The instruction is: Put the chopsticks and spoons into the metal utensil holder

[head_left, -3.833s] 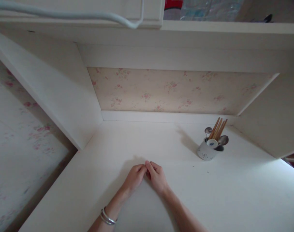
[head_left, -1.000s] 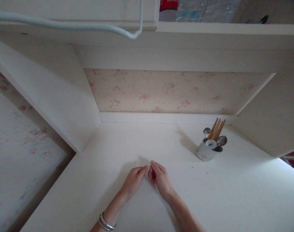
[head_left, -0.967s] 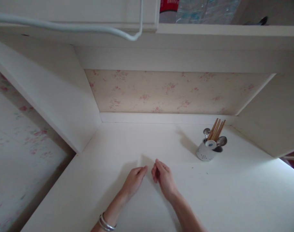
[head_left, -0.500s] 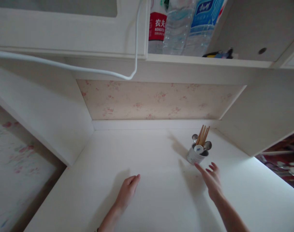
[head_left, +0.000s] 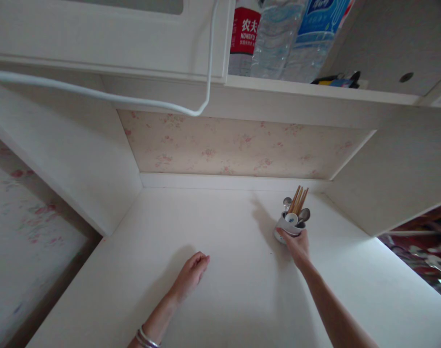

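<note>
A white utensil holder (head_left: 280, 224) with small holes stands on the white desk at the right. Wooden chopsticks (head_left: 299, 199), metal spoons (head_left: 304, 214) and a white ceramic spoon (head_left: 291, 219) with a blue mark stick up from it. My right hand (head_left: 295, 243) is closed around the holder's near side, thumb on the left and fingers round the right. My left hand (head_left: 192, 270) is curled shut above the desk, left of the holder and apart from it, with nothing visible in it. Bangles (head_left: 145, 337) circle my left wrist.
Overhead, a shelf (head_left: 315, 91) holds water bottles (head_left: 276, 41) and small dark items. A white cable (head_left: 148, 101) hangs below the cupboard. Side panels (head_left: 380, 179) bound the desk (head_left: 220, 309), and floral wallpaper (head_left: 224, 145) covers the back.
My right hand has moved left and forward from beside the holder and has taken hold of it. My left hand stays curled in nearly the same place. The view has shifted slightly.
</note>
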{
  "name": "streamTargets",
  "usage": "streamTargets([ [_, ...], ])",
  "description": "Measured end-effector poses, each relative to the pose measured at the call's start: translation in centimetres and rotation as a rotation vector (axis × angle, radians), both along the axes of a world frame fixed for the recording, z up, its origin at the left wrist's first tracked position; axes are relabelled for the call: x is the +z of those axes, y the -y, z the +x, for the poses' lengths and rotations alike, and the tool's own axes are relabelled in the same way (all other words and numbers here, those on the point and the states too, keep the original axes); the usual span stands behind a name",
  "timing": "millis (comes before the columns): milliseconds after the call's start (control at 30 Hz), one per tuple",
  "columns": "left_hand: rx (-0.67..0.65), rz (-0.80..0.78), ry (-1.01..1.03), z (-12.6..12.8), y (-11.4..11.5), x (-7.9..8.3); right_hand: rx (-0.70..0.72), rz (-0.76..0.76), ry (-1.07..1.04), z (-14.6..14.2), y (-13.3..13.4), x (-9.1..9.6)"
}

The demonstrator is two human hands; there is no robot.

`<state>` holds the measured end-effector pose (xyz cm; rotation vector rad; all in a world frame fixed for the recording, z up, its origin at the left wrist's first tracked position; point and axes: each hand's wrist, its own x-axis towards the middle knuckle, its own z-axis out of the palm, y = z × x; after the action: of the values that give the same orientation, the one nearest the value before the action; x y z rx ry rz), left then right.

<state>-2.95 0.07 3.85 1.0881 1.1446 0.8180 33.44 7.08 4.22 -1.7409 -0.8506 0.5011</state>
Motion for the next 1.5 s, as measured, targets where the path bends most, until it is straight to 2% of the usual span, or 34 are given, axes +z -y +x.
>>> streamTargets([
  [100,0.004,-0.033,0.221,0.3,-0.3,1.2,0.150,-0.021,-0.077,-2.5,1.8,0.3],
  [200,0.061,-0.034,0.453,1.3,-1.1,2.6,0.429,-0.072,-0.198,-7.0,5.0,1.3],
  [300,0.108,-0.114,0.666,2.6,-2.2,4.0,0.741,-0.119,-0.343,-11.7,8.3,2.8],
  [400,0.133,-0.248,0.822,3.6,-2.7,4.7,0.886,-0.190,-0.381,-15.1,10.3,4.0],
  [500,0.159,-0.381,0.918,4.0,-2.4,4.2,0.962,-0.292,-0.398,-16.8,11.0,4.6],
  [633,0.296,-0.501,1.015,3.7,-1.5,2.3,0.991,-0.427,-0.592,-17.6,11.5,4.7],
  [733,0.405,-0.528,1.068,3.3,-1.4,1.4,0.964,-0.513,-0.771,-17.8,11.9,4.6],
  [967,0.531,-0.590,1.118,2.7,-2.1,1.4,0.903,-0.600,-0.989,-17.5,12.9,4.6],
  [1200,0.505,-0.659,1.132,3.1,-1.9,1.8,0.812,-0.726,-1.132,-17.0,13.2,4.4],
  [1333,0.507,-0.699,1.136,3.1,-1.5,1.4,0.845,-0.746,-1.150,-17.0,13.3,4.0],
  [1500,0.394,-0.684,1.169,2.8,-1.3,0.7,0.882,-0.701,-1.153,-17.1,13.5,3.4],
])
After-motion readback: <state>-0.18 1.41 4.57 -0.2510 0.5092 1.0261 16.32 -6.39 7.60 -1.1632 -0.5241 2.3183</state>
